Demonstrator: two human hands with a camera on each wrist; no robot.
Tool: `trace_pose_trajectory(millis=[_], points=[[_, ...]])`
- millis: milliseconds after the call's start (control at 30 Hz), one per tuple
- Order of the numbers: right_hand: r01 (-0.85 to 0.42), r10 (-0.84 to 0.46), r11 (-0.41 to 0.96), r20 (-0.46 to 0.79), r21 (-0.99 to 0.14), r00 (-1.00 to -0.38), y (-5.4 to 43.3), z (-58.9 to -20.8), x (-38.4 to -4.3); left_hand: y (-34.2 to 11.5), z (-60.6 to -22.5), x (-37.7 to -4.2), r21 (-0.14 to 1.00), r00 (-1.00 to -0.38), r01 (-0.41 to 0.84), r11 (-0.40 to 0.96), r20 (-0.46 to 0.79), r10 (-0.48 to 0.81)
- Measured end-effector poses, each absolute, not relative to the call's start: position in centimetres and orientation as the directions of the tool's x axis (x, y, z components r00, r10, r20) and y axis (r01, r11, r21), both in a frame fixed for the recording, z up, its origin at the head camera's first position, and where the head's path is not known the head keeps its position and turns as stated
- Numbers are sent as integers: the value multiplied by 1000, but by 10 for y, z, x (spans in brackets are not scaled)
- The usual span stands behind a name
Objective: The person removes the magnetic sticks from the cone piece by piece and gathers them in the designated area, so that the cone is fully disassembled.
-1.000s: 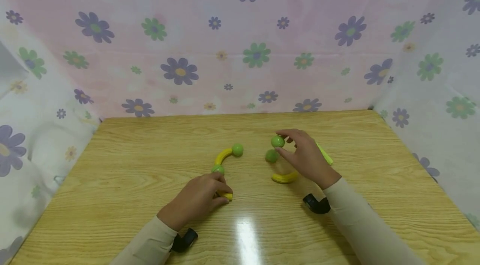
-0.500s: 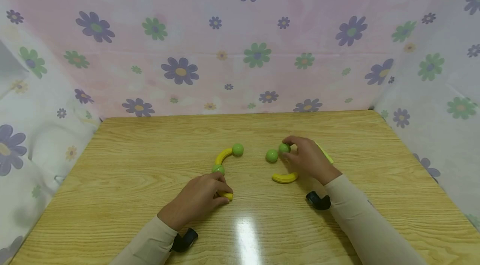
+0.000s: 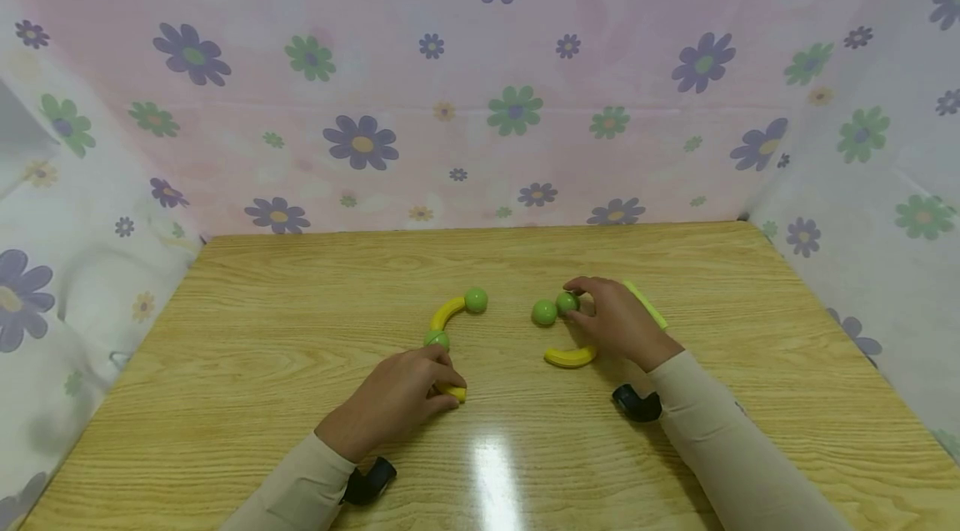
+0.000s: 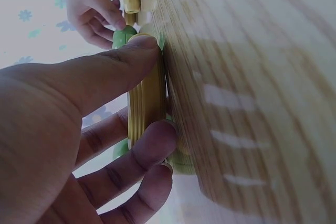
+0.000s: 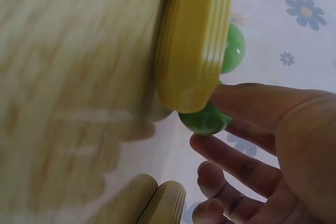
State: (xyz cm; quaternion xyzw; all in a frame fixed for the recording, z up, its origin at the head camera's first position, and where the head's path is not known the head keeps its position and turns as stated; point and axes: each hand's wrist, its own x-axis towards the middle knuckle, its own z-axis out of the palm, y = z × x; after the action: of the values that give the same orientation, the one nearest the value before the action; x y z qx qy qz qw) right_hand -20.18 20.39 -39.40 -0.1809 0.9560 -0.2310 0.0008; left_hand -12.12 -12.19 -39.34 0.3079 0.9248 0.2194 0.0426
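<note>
My left hand [image 3: 397,393] pinches a curved yellow piece [image 4: 144,98], thumb on one side and fingers on the other, low at the table. Just beyond it is a green ball [image 3: 437,340]; another curved yellow piece [image 3: 447,313] runs from there to a second green ball [image 3: 476,299]. My right hand [image 3: 618,321] pinches a glossy green ball [image 3: 567,303] between thumb and index finger, right beside another green ball [image 3: 544,313]. In the right wrist view, a yellow piece [image 5: 194,40] in front partly covers the pinched ball [image 5: 206,120].
A curved yellow piece [image 3: 570,358] lies just in front of the right hand. Behind that hand is a straight yellow-green stick [image 3: 647,306]. Everything rests on a wood-grain table [image 3: 300,289], with flowered cloth [image 3: 420,89] at its back and sides.
From above and behind the other ball, my right hand has brought its green ball down and rightward, beside that one. My left hand stays in place on the yellow piece.
</note>
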Motion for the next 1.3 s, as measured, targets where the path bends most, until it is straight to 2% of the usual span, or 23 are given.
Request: trace_pose_trajectory(millis=[867,1133,1300], points=[[-347,-343,820,95,-455,-934,202,-388,-200,-123,-393,-121,421,-803,560,714,63,593],[-383,-351,780,161,-494,-922,187,-378,-192,-126,-393,-122,391,-764,618,682,95,638],[-456,-400,761,219,-463,-890,162,-372,-180,-131,-390,-130,366,-798,597,714,182,574]])
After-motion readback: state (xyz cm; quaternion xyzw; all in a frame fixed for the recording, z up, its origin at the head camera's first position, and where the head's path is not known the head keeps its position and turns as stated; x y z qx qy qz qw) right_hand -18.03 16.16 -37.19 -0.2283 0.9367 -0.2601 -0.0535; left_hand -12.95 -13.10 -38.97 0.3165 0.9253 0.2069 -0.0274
